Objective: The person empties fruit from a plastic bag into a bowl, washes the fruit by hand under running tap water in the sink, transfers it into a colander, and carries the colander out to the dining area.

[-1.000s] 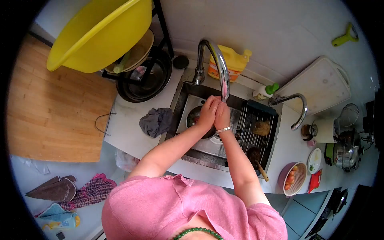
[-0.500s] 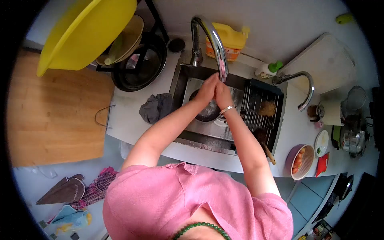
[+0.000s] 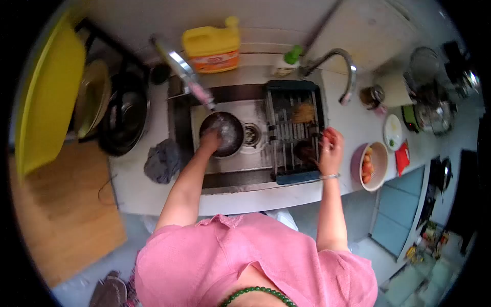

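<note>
My left hand [image 3: 210,140] reaches into a dark round pan [image 3: 233,134] in the sink [image 3: 255,166]. Its fingers are blurred in bubbly water, so their grip does not show. The chrome faucet [image 3: 184,71] ends just above the pan. My right hand [image 3: 331,148] is raised at the right edge of the dark drying rack [image 3: 295,178], fingers curled together; what they hold, if anything, I cannot make out. In the rack lie a dark brush-like head [image 3: 306,152], close to that hand, and a tan scrubber [image 3: 303,113].
A grey cloth [image 3: 162,161] lies left of the sink. Behind it stand a yellow jug [image 3: 212,48] and a green-capped bottle [image 3: 287,62]. At right are a second faucet [image 3: 353,71], a basket of onion-like items [image 3: 376,179], a white plate [image 3: 393,132] and a red packet [image 3: 402,159].
My hands were together under the faucet and have parted. The left went down into the pan, the right moved over to the rack's right edge. The view has shifted rightward.
</note>
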`<state>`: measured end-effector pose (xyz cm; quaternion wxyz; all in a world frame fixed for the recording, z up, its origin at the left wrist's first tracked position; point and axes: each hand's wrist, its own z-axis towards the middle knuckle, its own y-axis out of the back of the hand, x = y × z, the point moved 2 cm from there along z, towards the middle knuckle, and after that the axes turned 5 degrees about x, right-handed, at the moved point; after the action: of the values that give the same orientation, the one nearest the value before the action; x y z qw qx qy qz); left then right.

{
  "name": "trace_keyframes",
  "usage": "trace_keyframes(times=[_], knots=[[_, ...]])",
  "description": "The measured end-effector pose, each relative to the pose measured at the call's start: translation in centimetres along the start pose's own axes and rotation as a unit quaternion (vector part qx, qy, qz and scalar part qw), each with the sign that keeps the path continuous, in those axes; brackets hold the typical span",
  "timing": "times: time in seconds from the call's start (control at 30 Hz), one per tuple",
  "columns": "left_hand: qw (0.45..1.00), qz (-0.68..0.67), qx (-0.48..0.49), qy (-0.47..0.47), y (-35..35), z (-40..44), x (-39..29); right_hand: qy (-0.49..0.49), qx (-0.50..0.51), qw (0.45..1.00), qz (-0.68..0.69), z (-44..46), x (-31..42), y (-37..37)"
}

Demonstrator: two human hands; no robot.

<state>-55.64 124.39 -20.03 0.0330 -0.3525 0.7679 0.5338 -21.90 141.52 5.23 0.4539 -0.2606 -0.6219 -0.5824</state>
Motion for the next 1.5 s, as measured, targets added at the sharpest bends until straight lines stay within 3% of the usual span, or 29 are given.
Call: trace_keyframes(times=[0.03, 0.1, 0.23, 0.33, 0.43, 0.5, 0.53, 0.57, 0.6, 0.63, 0.67, 0.73, 0.77, 0.8, 0.83, 0.9, 0.97, 1.03, 1.07, 1.13, 1.17, 1.2, 1.23, 1.27, 1.3, 1.33, 1.37, 1.43, 1.5], knots=[[0.998, 0.059, -0.018, 0.001, -0.1, -0.5, -0.1, -0.020, -0.050, 0.998, -0.019, -0.2, -2.1, 3.6], [0.993, 0.117, 0.008, 0.034, -0.3, -0.5, -0.6, 0.050, -0.133, 0.940, -0.309, -0.6, -4.3, 10.4], [0.970, 0.239, 0.045, 0.006, -1.0, 0.7, -1.0, -0.041, -0.144, 0.901, -0.406, -1.3, -11.8, 18.5], [0.999, -0.019, -0.007, 0.028, 0.3, 0.2, -1.9, -0.111, -0.045, 0.895, -0.431, -0.7, -13.9, 20.2], [0.927, -0.347, -0.127, 0.059, 0.9, 0.5, -2.8, -0.109, -0.030, 0.881, -0.460, 0.7, -11.1, 18.8], [0.893, -0.407, -0.179, 0.074, 5.3, -1.7, -6.2, -0.111, -0.048, 0.844, -0.523, 1.4, -4.8, 15.7], [0.890, -0.406, -0.192, 0.082, 6.4, -2.2, -6.5, -0.051, -0.075, 0.858, -0.505, 1.9, -3.7, 14.5], [0.886, -0.416, -0.203, 0.024, 7.4, -2.5, -6.9, 0.007, -0.106, 0.868, -0.485, 2.4, -2.7, 13.5], [0.880, -0.424, -0.212, -0.036, 8.7, -2.9, -7.6, 0.020, -0.089, 0.905, -0.415, 3.0, -1.7, 12.0], [0.878, -0.423, -0.222, -0.034, 10.0, -3.5, -8.0, 0.032, -0.072, 0.937, -0.341, 3.7, -0.3, 9.7], [0.897, -0.374, -0.229, -0.053, 11.8, -4.5, -8.8, 0.047, -0.050, 0.981, -0.183, 3.7, 1.3, 6.4], [0.910, -0.276, -0.281, -0.126, 15.5, -6.6, -10.8, 0.021, 0.062, 0.997, -0.049, 3.5, 3.5, -1.5], [0.909, -0.275, -0.286, -0.126, 16.6, -7.3, -11.3, 0.041, 0.146, 0.988, 0.033, 3.2, 4.0, -5.9], [0.913, -0.286, -0.262, -0.127, 17.5, -7.9, -11.7, -0.068, 0.254, 0.961, 0.088, 2.7, 4.4, -10.1], [0.916, -0.296, -0.237, -0.129, 18.5, -8.5, -12.0, -0.052, 0.320, 0.943, 0.078, 2.0, 6.6, -13.3], [0.911, -0.303, -0.238, -0.146, 20.0, -9.4, -12.3, -0.067, 0.381, 0.908, 0.160, 1.4, 6.6, -19.3], [0.929, -0.192, -0.227, -0.221, 20.9, -9.7, -12.1, -0.110, 0.415, 0.882, 0.195, 1.4, 6.6, -22.8], [0.929, -0.134, -0.233, -0.255, 21.8, -9.9, -11.8, -0.256, 0.529, 0.761, 0.275, 0.7, 7.3, -24.6], [0.914, -0.143, -0.263, -0.273, 21.9, -9.9, -11.5, -0.306, 0.534, 0.714, 0.332, 0.3, 8.1, -24.8], [0.898, -0.155, -0.293, -0.290, 21.5, -9.9, -11.6, -0.332, 0.524, 0.682, 0.388, -0.6, 8.7, -25.2], [0.891, -0.279, -0.279, -0.224, 20.8, -9.8, -12.1, -0.356, 0.510, 0.646, 0.442, -1.0, 9.1, -25.6], [0.866, -0.399, -0.259, -0.152, 20.0, -9.7, -12.5, -0.366, 0.402, 0.702, 0.460, -1.3, 9.0, -26.7], [0.865, -0.401, -0.260, -0.154, 19.4, -9.2, -13.1, -0.364, 0.402, 0.704, 0.458, -1.7, 8.9, -27.5], [0.800, -0.518, -0.276, -0.127, 19.1, -8.8, -13.4, -0.116, 0.299, 0.891, 0.322, -1.2, 9.6, -27.2], [0.719, -0.626, -0.286, -0.097, 18.8, -8.4, -13.7, 0.147, 0.159, 0.965, 0.147, -1.2, 10.6, -26.6], [0.695, -0.656, -0.291, -0.034, 18.4, -7.9, -14.0, 0.173, 0.208, 0.959, 0.083, -1.0, 10.5, -25.9], [0.695, -0.657, -0.290, -0.034, 18.9, -7.8, -13.8, 0.173, 0.208, 0.959, 0.083, -0.7, 10.6, -25.4], [0.572, -0.808, -0.143, -0.010, 19.2, -7.1, -13.5, 0.296, 0.186, 0.937, -0.002, -0.6, 11.1, -24.8], [0.585, -0.792, -0.171, -0.014, 19.2, -6.9, -13.9, 0.313, 0.163, 0.936, -0.008, -0.8, 11.5, -24.8]])
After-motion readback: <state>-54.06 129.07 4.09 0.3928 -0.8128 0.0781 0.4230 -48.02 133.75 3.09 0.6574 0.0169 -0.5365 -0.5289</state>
